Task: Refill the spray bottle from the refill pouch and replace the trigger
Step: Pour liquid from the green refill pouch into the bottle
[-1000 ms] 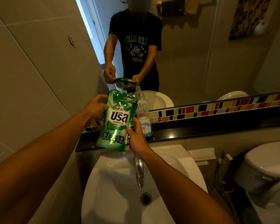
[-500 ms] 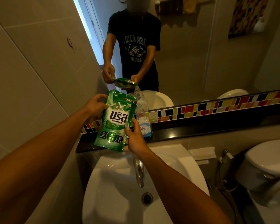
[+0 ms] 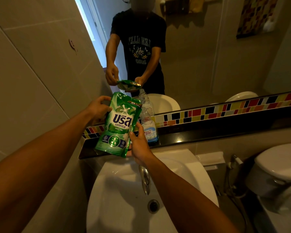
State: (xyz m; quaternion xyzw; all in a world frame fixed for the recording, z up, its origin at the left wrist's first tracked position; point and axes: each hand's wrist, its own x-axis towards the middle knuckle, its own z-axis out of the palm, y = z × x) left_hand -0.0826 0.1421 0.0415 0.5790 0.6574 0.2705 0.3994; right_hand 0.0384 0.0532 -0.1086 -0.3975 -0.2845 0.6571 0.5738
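Note:
A green refill pouch (image 3: 118, 126) is held up over the back of the sink, leaning with its top corner toward the clear spray bottle (image 3: 149, 126). My left hand (image 3: 97, 108) grips the pouch's upper left edge. My right hand (image 3: 139, 145) holds its lower right corner from below. The bottle stands on the black ledge (image 3: 208, 132) under the mirror, with no trigger on its neck and a little blue liquid at the bottom. I see no trigger head.
A white sink (image 3: 124, 199) with a chrome tap (image 3: 145, 180) lies below my hands. A toilet (image 3: 279, 167) and a hose sprayer (image 3: 233, 162) stand at the right. A tiled wall (image 3: 32, 73) closes the left side. The mirror (image 3: 200, 47) shows a person's reflection.
The pouch has risen slightly and tipped a little more toward the bottle's neck. Both hands keep their hold.

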